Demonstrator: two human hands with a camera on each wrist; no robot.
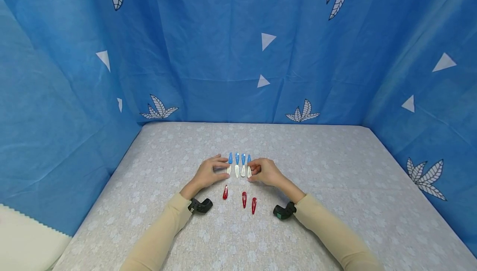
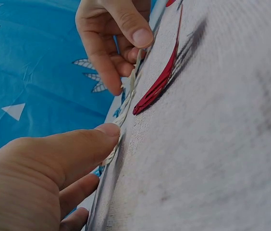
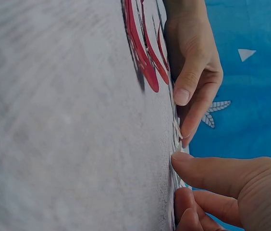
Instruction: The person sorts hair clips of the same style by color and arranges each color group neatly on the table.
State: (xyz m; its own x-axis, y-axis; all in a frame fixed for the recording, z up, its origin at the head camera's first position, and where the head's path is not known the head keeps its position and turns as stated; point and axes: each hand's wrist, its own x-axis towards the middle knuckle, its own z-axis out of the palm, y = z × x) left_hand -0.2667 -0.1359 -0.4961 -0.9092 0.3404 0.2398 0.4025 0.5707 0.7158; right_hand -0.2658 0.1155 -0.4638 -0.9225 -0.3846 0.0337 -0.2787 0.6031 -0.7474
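Several white snap hair clips [image 1: 237, 171] lie side by side in a row on the cloth, just below a row of blue hair clips [image 1: 237, 158]. My left hand [image 1: 210, 172] is at the left end, its thumb and index finger pinching the leftmost white clip [image 1: 229, 170] by its ends. At the right end, my right hand [image 1: 266, 171] pinches the rightmost white clip [image 1: 249, 172] between thumb and fingers. In the left wrist view, the left thumb [image 2: 90, 144] presses against a white clip's edge. The right thumb [image 3: 198, 168] covers part of its clip in the right wrist view.
Nearer than the rows lie three red hair clips: one at left [image 1: 225, 192], one in the middle [image 1: 244, 199] and one at right [image 1: 254, 205]. A pale floral cloth [image 1: 335, 171] covers the table. Blue curtains [image 1: 223, 55] enclose the back and sides.
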